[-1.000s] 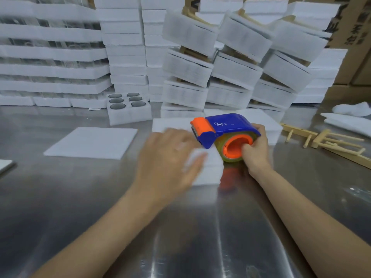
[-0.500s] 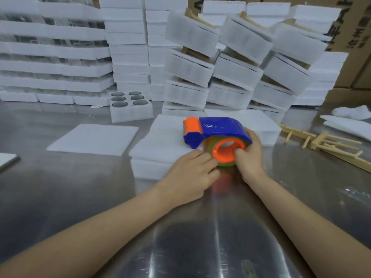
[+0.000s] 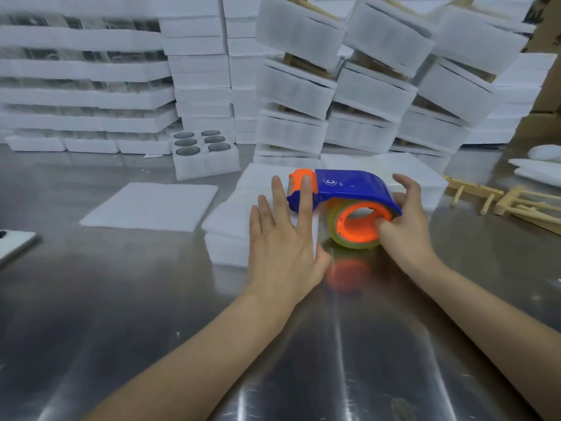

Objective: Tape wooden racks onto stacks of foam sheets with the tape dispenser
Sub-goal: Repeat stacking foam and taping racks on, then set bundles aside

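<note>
Steel counter [image 3: 121, 314] fills the near scene. Far side: wall of white foam piles [image 3: 197, 71], leaning foam bundles [image 3: 373, 89] to their right, wood showing between layers. Centre: foam stack [image 3: 230, 220] on the counter, single foam sheet [image 3: 151, 205] just left of it. Wooden racks [image 3: 516, 202] lie far right, well apart. Blue-orange tape dispenser [image 3: 349, 186] sits at the stack's right edge, roll touching the counter. Right hand [image 3: 406, 226] grips it, thumb hooked in the orange core, fingers over the blue back. Left hand [image 3: 282, 250] lies flat on the stack, fingers straight, index over the orange head.
</note>
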`<act>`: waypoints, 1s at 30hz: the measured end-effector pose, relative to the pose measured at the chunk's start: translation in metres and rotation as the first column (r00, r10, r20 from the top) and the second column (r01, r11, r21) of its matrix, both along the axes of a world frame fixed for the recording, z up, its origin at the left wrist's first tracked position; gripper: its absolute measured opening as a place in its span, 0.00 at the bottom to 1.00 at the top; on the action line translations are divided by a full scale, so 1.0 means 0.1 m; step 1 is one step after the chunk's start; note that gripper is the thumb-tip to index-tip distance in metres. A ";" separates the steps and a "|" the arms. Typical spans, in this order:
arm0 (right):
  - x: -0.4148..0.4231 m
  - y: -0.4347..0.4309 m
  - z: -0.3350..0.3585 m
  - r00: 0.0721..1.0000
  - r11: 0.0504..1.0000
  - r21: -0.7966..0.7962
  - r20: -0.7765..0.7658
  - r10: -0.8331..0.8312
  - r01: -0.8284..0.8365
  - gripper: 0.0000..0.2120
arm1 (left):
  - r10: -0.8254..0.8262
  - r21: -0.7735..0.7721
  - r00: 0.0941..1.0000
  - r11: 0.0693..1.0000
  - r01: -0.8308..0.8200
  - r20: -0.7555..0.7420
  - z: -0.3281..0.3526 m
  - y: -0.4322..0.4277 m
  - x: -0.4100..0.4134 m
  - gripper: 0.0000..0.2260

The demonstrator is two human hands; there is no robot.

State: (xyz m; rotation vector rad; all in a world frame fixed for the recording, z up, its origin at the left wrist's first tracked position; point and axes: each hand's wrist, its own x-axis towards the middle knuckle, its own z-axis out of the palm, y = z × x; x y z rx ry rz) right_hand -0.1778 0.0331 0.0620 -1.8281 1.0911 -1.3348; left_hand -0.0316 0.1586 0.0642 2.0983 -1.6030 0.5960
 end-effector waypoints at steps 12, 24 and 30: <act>-0.91 -0.26 0.11 0.967 0.981 -0.022 -0.170 -0.192 0.191 0.38 | 0.176 0.237 0.980 0.952 -0.195 0.097 0.05 -0.07 -0.07 0.40; -0.78 -0.16 0.10 0.971 0.958 -0.209 -0.097 -0.221 0.197 0.31 | 0.198 0.316 0.980 0.931 -0.182 -0.019 0.90 -0.59 0.02 0.18; -0.80 -0.10 0.13 0.966 0.956 -0.221 -0.127 -0.223 0.192 0.34 | -0.146 0.322 0.965 0.922 0.213 -0.220 0.49 -0.92 0.15 0.16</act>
